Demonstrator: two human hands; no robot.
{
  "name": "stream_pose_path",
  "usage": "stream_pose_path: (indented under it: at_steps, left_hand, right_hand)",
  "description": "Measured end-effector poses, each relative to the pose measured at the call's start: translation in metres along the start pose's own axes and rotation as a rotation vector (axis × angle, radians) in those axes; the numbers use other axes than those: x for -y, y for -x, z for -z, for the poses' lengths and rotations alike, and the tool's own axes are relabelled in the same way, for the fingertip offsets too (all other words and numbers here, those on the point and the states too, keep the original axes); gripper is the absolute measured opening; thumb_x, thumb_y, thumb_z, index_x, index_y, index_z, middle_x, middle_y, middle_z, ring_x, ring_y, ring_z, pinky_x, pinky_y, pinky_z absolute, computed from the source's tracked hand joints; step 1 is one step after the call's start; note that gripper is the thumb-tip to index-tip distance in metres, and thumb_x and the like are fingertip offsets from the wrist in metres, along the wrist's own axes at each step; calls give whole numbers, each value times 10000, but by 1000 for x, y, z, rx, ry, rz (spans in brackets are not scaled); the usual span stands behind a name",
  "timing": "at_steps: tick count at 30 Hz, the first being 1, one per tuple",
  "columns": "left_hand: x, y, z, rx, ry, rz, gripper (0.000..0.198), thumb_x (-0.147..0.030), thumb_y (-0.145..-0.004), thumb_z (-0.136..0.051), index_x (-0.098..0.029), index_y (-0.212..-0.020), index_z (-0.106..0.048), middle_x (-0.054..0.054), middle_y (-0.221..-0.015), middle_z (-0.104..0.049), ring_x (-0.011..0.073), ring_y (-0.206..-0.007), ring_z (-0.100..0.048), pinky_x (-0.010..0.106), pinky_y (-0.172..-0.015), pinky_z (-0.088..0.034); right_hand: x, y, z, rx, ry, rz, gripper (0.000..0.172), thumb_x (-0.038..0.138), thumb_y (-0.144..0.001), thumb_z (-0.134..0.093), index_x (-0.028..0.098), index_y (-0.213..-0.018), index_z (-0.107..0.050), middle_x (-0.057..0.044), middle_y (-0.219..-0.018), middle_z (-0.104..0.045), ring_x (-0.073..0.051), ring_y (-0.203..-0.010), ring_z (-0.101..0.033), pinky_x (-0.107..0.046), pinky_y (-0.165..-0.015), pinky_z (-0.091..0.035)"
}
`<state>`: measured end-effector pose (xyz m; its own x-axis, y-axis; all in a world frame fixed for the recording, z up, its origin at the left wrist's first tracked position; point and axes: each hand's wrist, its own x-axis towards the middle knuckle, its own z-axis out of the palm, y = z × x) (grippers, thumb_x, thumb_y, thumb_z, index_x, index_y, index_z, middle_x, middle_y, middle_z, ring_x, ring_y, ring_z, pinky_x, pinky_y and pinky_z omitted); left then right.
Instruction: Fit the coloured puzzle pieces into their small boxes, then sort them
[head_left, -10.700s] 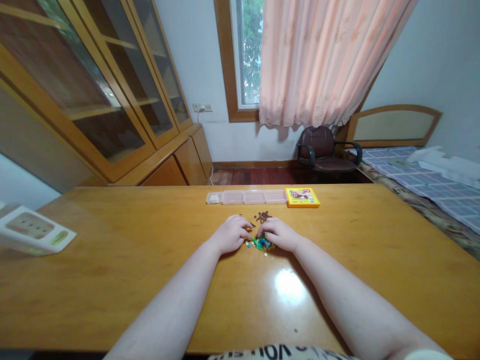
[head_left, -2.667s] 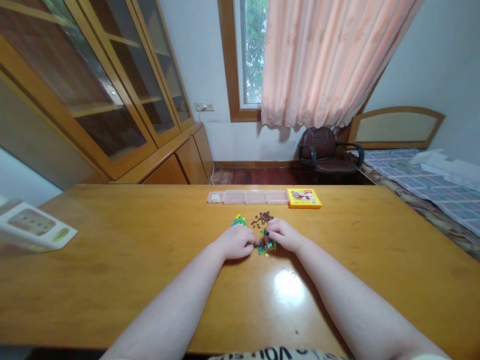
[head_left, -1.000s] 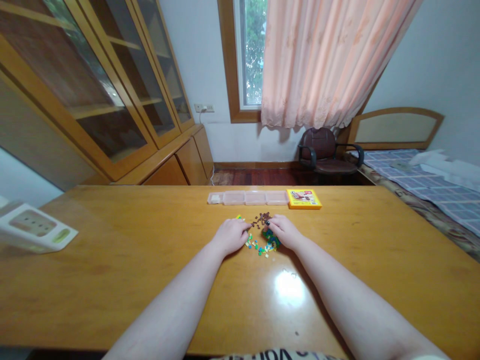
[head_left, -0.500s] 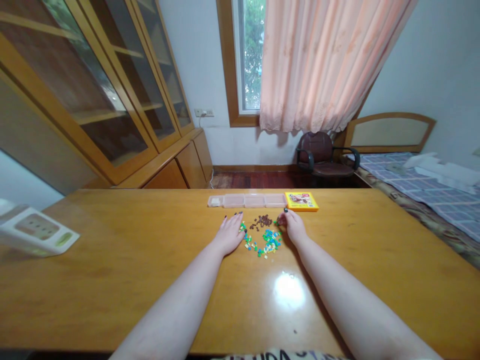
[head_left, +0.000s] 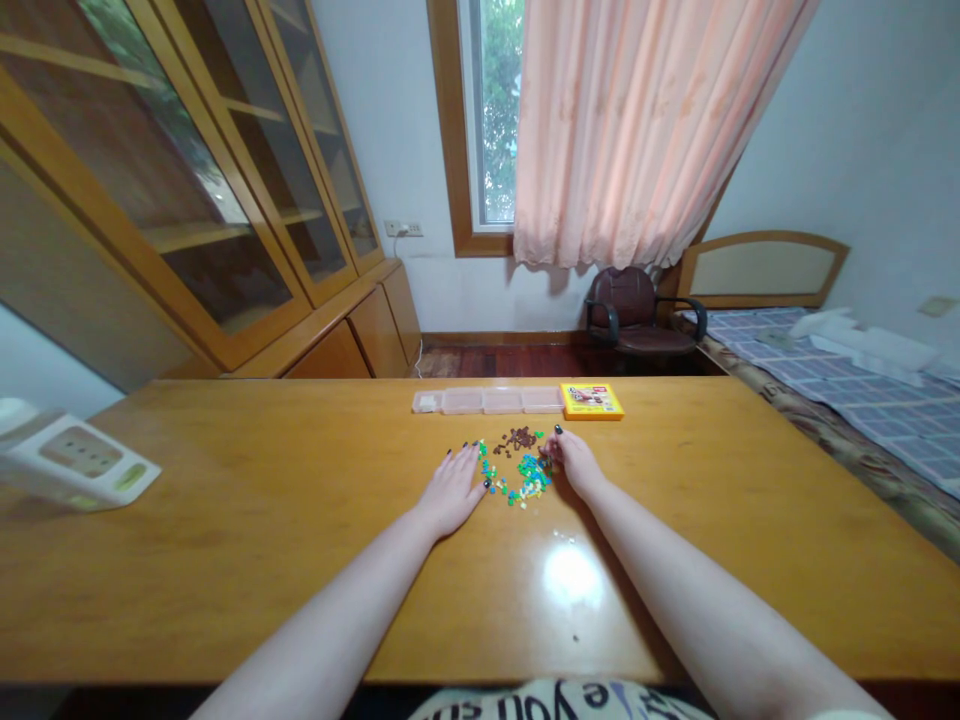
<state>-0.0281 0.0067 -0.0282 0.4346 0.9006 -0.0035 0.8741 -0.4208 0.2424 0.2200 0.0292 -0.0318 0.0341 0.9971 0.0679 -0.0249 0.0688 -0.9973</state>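
Small brown pieces (head_left: 519, 439) form a loose heap on the wooden table (head_left: 285, 480). Nearer to me lies a mixed pile of blue, green, white and yellow pieces (head_left: 534, 475), with more strung out in a curve on its left. My left hand (head_left: 454, 488) rests palm down with its fingers spread, touching the left edge of the scattered pieces. At the right edge of the pile, my right hand (head_left: 571, 460) has its fingers bent together over the table; whatever is between the fingertips is too small to name.
Behind the pieces are a clear compartment tray (head_left: 482, 401) and a yellow box (head_left: 592, 401). A white device (head_left: 90, 458) stands at the table's left. Beyond are a glass-door cabinet, a chair (head_left: 636, 312) and a bed.
My right hand has moved slightly toward me, from beside the brown heap to the mixed pile. My left hand has shifted a little toward me. The view has tilted slightly.
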Motion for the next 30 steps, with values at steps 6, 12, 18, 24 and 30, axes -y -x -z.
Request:
stream_pose_path:
  at_steps: [6,12,18,24,30]
  left_hand:
    - [-4,-10,12,6,50,-25,624,-396,-888,-330,-165,-1443,-160,103,-1511,-172,215,-1389,-168,439,-1133,-140]
    - [-8,-14,13,36,39,-65,589,-377,-894,-302,-165,-1435,-203,79,-1489,-257,204,-1375,-221,455,-1138,-105]
    - [-7,-8,9,33,3,-22,593,-405,-894,-306,-150,-1426,-241,94,-1487,-255,218,-1377,-213,443,-1136,-123]
    - [-8,6,8,62,-47,9,640,-492,-896,-291,-140,-1428,-238,108,-1492,-229,239,-1385,-184,450,-1136,-124]
    - [-18,24,2,86,-42,-45,671,-518,-887,-302,-143,-1436,-210,100,-1509,-171,241,-1389,-163,447,-1137,-131]
  right_hand:
    - [0,-12,1,-66,90,105,413,579,-770,-393,210,-593,-446,24,-503,-415,-118,-480,-374,-246,-471,-328]
    - [0,-39,-4,43,167,144,492,653,-768,-352,221,-535,-378,49,-458,-340,-108,-453,-332,-262,-504,-356]
    - [5,-38,1,147,249,151,511,638,-785,-397,210,-506,-393,39,-465,-368,-115,-483,-357,-264,-530,-346]
    - [4,-5,16,140,248,151,483,599,-832,-363,214,-540,-384,34,-495,-374,-123,-493,-357,-261,-507,-308]
    - [-3,23,-5,42,178,115,480,569,-847,-361,205,-537,-410,21,-496,-400,-126,-499,-393,-256,-499,-304]
